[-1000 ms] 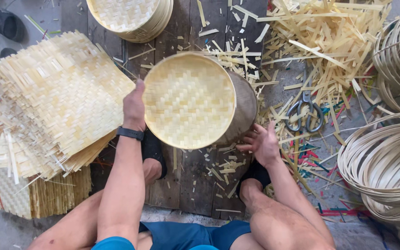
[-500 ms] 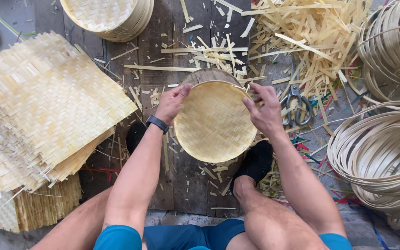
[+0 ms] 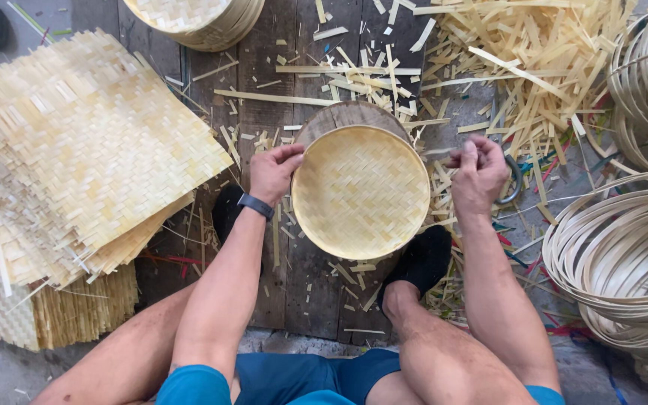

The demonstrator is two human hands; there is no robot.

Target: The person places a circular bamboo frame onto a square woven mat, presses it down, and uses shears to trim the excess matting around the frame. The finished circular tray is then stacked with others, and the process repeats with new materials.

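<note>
**Hands at the tray's rim**

Left hand pinches the left rim of our round woven tray, which lies flat on a wooden block between our feet. Our right hand sits just off the tray's right edge, fingers curled together around what looks like a thin strip. So the left hand is the nearer one. Woven mats lie stacked to our left, bamboo hoops to our right.

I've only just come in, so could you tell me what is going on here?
A seated person works over a round woven bamboo tray that rests on a wooden block. The left hand holds the tray's rim, and the right hand is raised just off its right edge, fingers pinched together. Woven mats lie stacked left, bamboo hoops right.
</note>
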